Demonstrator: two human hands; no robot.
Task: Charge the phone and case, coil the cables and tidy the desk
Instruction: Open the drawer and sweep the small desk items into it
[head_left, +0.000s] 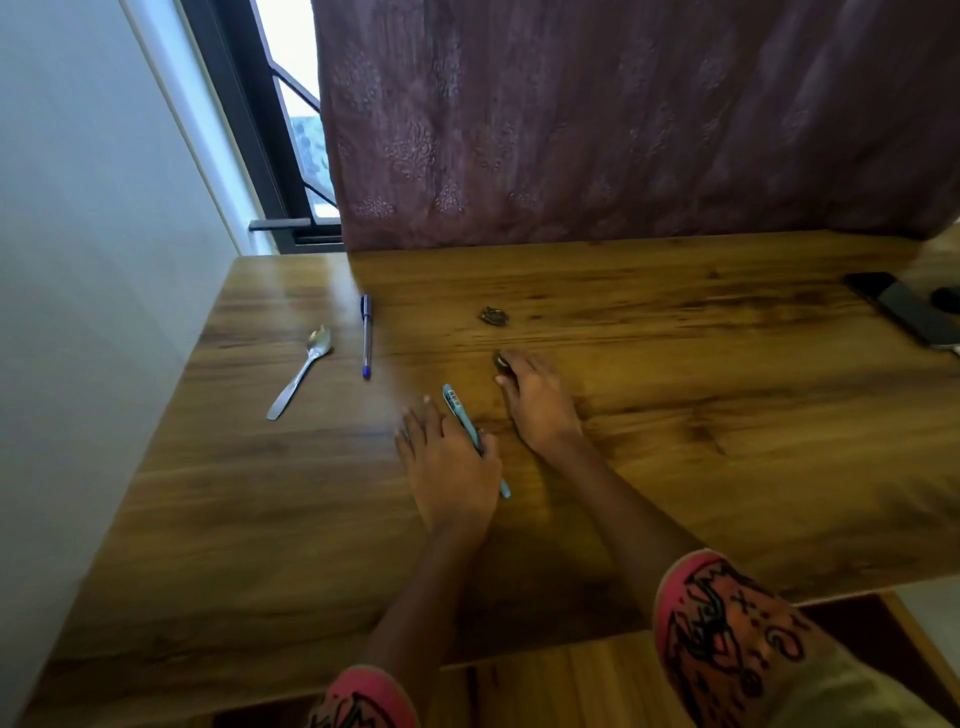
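**A:** Nearest are the 2 pink patterned sleeves (727, 639), with bare forearms reaching out over the wooden desk (727, 467).

**B:** And the hands?

**A:** The left hand (447, 462) lies flat, fingers straight and spread, pinning a teal pen (457, 410) under its thumb side. The right hand (537, 405) is narrowed over a small dark object (500, 359). Its fingertips touch the object, but blur hides whether they pinch it.

**B:** Where's the phone?

**A:** The phone (904, 312) is at the desk's far right, well apart from both hands. I can make out no cable or case. A second dark bit (493, 315) lies beyond the right hand. A blue pen (366, 335) and a spoon (304, 369) lie off to the left.

**B:** What might go wrong?

**A:** I see 2 risks. The desk looks smooth, so the small dark object could skid away under a glancing fingertip. The teal pen could roll free once the palm lifts. Also, clearing clutter first leaves the charging unstarted.
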